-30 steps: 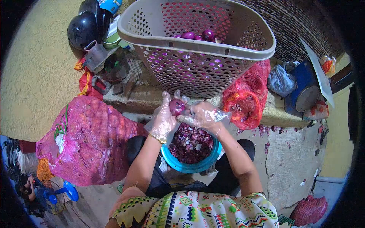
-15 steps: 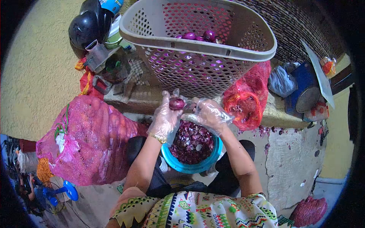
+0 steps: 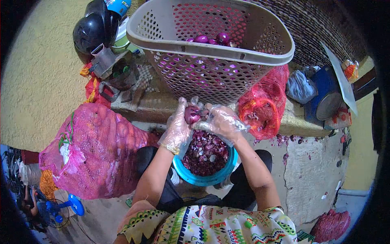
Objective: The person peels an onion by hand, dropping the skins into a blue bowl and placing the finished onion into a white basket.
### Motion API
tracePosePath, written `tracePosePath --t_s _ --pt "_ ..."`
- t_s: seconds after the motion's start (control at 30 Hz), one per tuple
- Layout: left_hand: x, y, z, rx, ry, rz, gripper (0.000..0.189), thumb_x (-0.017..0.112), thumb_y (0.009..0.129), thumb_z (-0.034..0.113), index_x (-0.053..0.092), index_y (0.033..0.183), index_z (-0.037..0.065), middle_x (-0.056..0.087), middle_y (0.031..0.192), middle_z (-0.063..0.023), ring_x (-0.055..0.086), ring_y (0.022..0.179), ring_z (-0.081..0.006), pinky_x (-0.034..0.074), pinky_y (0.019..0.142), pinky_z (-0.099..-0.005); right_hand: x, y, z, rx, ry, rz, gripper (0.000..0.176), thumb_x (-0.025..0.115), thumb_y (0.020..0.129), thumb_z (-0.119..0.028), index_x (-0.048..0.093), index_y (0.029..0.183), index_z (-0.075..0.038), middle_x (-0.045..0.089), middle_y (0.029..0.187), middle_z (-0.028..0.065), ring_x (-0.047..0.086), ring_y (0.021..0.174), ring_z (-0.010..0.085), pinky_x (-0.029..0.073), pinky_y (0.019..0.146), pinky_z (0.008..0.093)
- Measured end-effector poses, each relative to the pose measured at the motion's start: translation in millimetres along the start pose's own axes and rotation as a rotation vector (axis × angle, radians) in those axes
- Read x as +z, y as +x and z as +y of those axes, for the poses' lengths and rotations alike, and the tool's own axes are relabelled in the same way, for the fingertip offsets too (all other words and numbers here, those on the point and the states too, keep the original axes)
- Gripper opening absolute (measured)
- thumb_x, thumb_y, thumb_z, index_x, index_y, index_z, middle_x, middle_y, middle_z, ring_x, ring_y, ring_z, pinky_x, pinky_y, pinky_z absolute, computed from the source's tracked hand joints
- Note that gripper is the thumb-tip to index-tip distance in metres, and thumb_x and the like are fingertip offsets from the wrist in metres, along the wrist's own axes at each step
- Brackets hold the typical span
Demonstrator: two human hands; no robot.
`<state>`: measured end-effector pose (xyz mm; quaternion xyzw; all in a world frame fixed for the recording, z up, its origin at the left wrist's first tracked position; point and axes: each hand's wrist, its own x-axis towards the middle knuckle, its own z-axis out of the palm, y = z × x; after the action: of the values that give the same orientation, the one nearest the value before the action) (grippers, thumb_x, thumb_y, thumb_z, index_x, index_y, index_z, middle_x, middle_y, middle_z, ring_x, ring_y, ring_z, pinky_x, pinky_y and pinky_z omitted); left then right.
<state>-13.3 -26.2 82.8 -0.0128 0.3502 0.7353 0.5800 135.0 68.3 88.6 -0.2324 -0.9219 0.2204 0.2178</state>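
"Red onion [image 3: 192, 115] first: where does it sit?"

"In the left hand [image 3: 175, 129], at the far side of the turquoise basin [image 3: 205, 180]. That hand's fingers are curled partway and closed against it."

"And the right hand [image 3: 223, 122]?"

"Close by on the onion's right, fingers bent inward, thumb reaching toward the onion's lower side. Something small and dark shows at the fingertips; I cannot tell what it is, or how firmly it is gripped. Both hands wear clear plastic gloves."

"How much room do they have?"

"Little on the far side. Beyond the basin, the perforated plastic basket [image 3: 211, 49] stands on a concrete ledge [image 3: 152, 112], its lower wall near the fingertips. Purple onions lie inside it."

"What about the sides?"

"A knee flanks the basin each way. Left of it, past the knee, bulges a full pink mesh sack [image 3: 95, 152]. Beyond it to the right, an open red mesh sack [image 3: 262, 116] slumps over the ledge's edge. The widest gap is right of the basin, on concrete floor [image 3: 304, 175] scattered with skins."

"And within its rim?"

"Dark purple onion peelings [image 3: 205, 154], well below the rim in front."
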Motion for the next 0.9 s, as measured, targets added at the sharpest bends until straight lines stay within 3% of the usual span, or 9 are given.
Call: tracePosePath --t_s 0.1,0.43,0.5,0.7,0.83,0.9 --pt "0.1 0.5 1.2 0.031 0.133 0.11 0.04 0.06 0.096 0.046 0.062 0.103 0.006 0.068 0.1 -0.0113 0.07 0.085 -0.0228 0.062 0.07 -0.036 -0.5 -0.3 -1.6 -0.061 0.046 0.065 0.057 0.076 0.072 -0.06 0.066 0.094 -0.009 0.067 0.071 0.0147 0.067 0.068 0.0347 0.051 0.061 0.0459" --pt "4.2 -3.3 0.4 0.038 0.15 0.149 0.041 0.061 0.095 0.046 0.063 0.105 0.006 0.069 0.101 -0.0119 0.07 0.085 -0.0225 0.062 0.069 -0.0354 -13.4 3.3 -10.7 0.02 0.108 -0.091 0.059 0.073 0.074 -0.064 0.069 0.09 -0.007 0.067 0.072 0.0165 0.068 0.069 0.037 0.052 0.063 0.0467" --pt "3.0 -2.5 1.4 0.016 0.177 0.124 0.05 0.061 0.093 0.053 0.063 0.11 0.006 0.068 0.102 -0.0113 0.069 0.089 -0.0219 0.06 0.078 -0.0391 -12.9 3.5 -10.2 0.027 0.11 -0.103 0.059 0.072 0.075 -0.063 0.069 0.09 -0.007 0.067 0.072 0.0171 0.067 0.069 0.0375 0.052 0.063 0.0471" --pt "0.5 -2.8 1.8 0.044 0.185 0.036 0.049 0.057 0.097 0.05 0.063 0.112 0.004 0.068 0.104 -0.0112 0.068 0.089 -0.0217 0.058 0.082 -0.0379 -9.8 4.2 -6.8 0.045 0.118 -0.164 0.057 0.071 0.078 -0.061 0.07 0.09 -0.006 0.066 0.071 0.0187 0.066 0.066 0.0372 0.049 0.062 0.0469" --pt "-0.4 -1.3 1.0 0.028 0.169 0.08 0.049 0.054 0.098 0.049 0.063 0.112 0.003 0.068 0.104 -0.0112 0.068 0.087 -0.0215 0.059 0.08 -0.0371 -5.3 3.7 -7.8 0.024 0.126 -0.147 0.057 0.067 0.081 -0.063 0.071 0.084 -0.007 0.065 0.068 0.0187 0.065 0.065 0.0376 0.049 0.06 0.0477" --pt "3.5 -4.2 1.9 0.077 0.109 0.077 0.041 0.057 0.098 0.042 0.062 0.108 0.003 0.067 0.101 -0.014 0.068 0.086 -0.0261 0.062 0.075 -0.0399 -3.8 3.6 -7.7 0.011 0.148 -0.12 0.058 0.065 0.081 -0.065 0.071 0.081 -0.007 0.064 0.065 0.0184 0.065 0.063 0.0377 0.049 0.058 0.0483"
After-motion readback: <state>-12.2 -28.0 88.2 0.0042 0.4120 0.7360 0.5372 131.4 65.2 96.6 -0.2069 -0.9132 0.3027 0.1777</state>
